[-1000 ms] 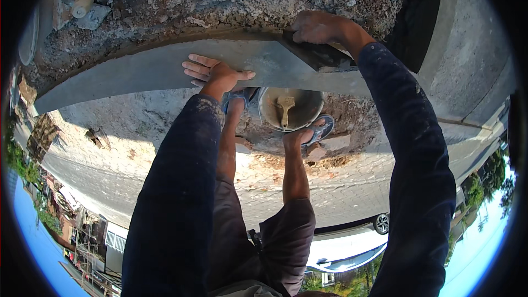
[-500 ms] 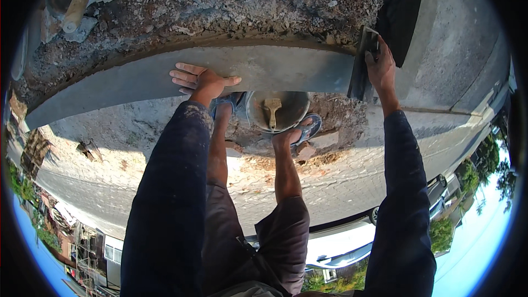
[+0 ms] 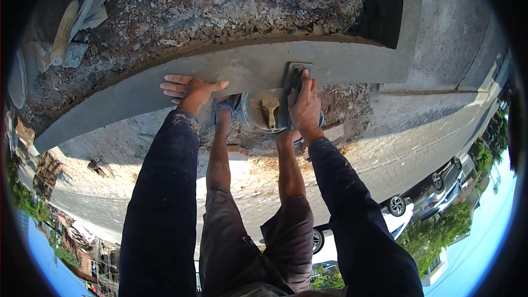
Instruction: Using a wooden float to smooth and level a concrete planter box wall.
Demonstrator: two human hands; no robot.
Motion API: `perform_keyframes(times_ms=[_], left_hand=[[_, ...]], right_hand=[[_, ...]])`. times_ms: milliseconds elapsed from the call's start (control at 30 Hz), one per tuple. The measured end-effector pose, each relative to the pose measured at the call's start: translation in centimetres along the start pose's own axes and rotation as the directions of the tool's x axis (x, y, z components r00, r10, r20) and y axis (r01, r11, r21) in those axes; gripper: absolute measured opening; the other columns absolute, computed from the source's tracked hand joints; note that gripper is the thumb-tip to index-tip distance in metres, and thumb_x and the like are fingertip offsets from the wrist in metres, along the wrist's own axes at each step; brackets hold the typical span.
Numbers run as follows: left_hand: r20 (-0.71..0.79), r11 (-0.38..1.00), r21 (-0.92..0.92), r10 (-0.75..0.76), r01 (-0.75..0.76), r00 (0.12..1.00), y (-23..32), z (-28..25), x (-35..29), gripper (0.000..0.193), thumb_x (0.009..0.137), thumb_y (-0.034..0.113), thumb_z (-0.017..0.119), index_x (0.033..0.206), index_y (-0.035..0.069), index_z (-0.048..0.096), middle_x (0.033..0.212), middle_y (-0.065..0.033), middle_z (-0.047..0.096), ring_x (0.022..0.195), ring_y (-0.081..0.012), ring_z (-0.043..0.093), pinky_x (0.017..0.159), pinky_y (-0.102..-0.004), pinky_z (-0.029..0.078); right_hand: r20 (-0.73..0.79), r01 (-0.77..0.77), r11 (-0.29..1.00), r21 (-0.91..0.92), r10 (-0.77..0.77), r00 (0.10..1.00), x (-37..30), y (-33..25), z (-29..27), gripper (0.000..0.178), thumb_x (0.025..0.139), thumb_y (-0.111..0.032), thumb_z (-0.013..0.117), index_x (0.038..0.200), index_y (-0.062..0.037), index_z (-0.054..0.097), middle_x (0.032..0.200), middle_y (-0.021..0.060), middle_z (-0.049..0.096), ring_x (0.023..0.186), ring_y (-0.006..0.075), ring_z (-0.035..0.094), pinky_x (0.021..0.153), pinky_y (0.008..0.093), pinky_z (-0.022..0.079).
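Note:
A smooth grey cement ledge (image 3: pixel 253 69) curves across the view in front of me. My left hand (image 3: pixel 190 89) rests on its top with the fingers spread, holding nothing. My right hand (image 3: pixel 306 104) is closed around the handle of a dark plastering float (image 3: pixel 287 91). The float lies across the ledge's near edge, partly over the bucket, and reaches onto the top surface. Between my feet stands a bucket (image 3: pixel 252 111) with a wide paint brush (image 3: pixel 270 111) in it. The float and my right hand hide the bucket's right part.
Beyond the ledge lies rough soil with rubble (image 3: pixel 220 11). A wooden handle (image 3: pixel 65 32) and sheet-like pieces sit at the far left. Broken brick (image 3: pixel 333 132) lies near my right foot. Paving (image 3: pixel 357 157) stretches behind me, with parked cars (image 3: pixel 396 206) at the right.
My right hand has brought the float leftward along the ledge, from its right part to above the bucket. The left hand stays on the ledge as the view shifts slightly.

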State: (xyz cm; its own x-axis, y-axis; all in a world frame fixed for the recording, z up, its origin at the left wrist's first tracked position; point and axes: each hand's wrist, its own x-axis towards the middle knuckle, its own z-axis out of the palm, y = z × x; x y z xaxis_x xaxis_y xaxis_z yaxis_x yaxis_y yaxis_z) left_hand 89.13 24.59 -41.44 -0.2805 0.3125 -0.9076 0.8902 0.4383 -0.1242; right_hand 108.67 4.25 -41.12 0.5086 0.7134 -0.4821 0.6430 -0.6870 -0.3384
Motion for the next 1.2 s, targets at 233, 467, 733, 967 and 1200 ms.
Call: perform_keyframes(times_ms=[233,467,733,967,1200], left_hand=[[0.211,0.979,-0.054,0.204,-0.197,0.956,-2.7,0.3,4.0,0.09,0.068,0.042,0.088,0.13,-0.012,0.05,0.13,-0.0271,0.058,0.122,-0.0375,0.053,0.104,-0.0419,0.038],[0.183,0.982,-0.004,0.187,-0.19,0.965,-3.7,0.5,5.0,0.085,0.068,0.043,0.088,0.122,-0.015,0.056,0.121,-0.0266,0.063,0.114,-0.0346,0.061,0.098,-0.0383,0.044],[0.102,0.987,0.015,0.16,-0.162,0.982,-2.9,1.8,4.5,0.086,0.068,0.044,0.087,0.122,-0.015,0.056,0.122,-0.0269,0.063,0.114,-0.0359,0.061,0.099,-0.038,0.044],[0.228,0.948,-0.186,0.298,-0.259,0.927,-5.4,1.5,7.2,0.087,0.069,0.044,0.087,0.123,-0.016,0.055,0.121,-0.0275,0.063,0.113,-0.0359,0.061,0.099,-0.0381,0.044],[0.245,0.96,-0.151,0.269,-0.237,0.932,-4.0,1.8,6.6,0.086,0.069,0.045,0.086,0.121,-0.016,0.057,0.119,-0.0276,0.064,0.109,-0.0355,0.062,0.098,-0.0385,0.044]], right_hand=[[-0.24,0.124,0.982,0.143,-0.087,0.967,6.1,-6.5,-0.9,0.058,0.084,-0.008,0.057,0.137,0.005,0.038,0.114,0.025,0.053,0.102,0.0461,0.055,0.086,0.0492,0.048],[0.08,0.45,0.89,-0.071,-0.444,0.892,1.2,-4.6,0.8,0.057,0.086,-0.01,0.055,0.14,-0.0023,0.042,0.106,0.0171,0.057,0.094,0.0365,0.058,0.084,0.0437,0.048],[-0.395,-0.229,0.973,0.04,0.226,0.891,5.5,11.6,-6.7,0.055,0.081,-0.009,0.056,0.133,0.0007,0.04,0.125,0.0261,0.051,0.112,0.0453,0.054,0.092,0.0502,0.046],[-0.398,0.085,0.996,0.022,-0.069,0.915,9.5,4.8,-7.1,0.055,0.083,-0.009,0.057,0.135,0.0011,0.041,0.123,0.0271,0.052,0.109,0.0468,0.055,0.093,0.0491,0.046],[-0.533,-0.429,0.901,0.07,0.397,0.747,7.0,19.0,-9.2,0.054,0.082,-0.006,0.057,0.133,0.0026,0.041,0.123,0.026,0.053,0.112,0.0449,0.055,0.095,0.048,0.045]])
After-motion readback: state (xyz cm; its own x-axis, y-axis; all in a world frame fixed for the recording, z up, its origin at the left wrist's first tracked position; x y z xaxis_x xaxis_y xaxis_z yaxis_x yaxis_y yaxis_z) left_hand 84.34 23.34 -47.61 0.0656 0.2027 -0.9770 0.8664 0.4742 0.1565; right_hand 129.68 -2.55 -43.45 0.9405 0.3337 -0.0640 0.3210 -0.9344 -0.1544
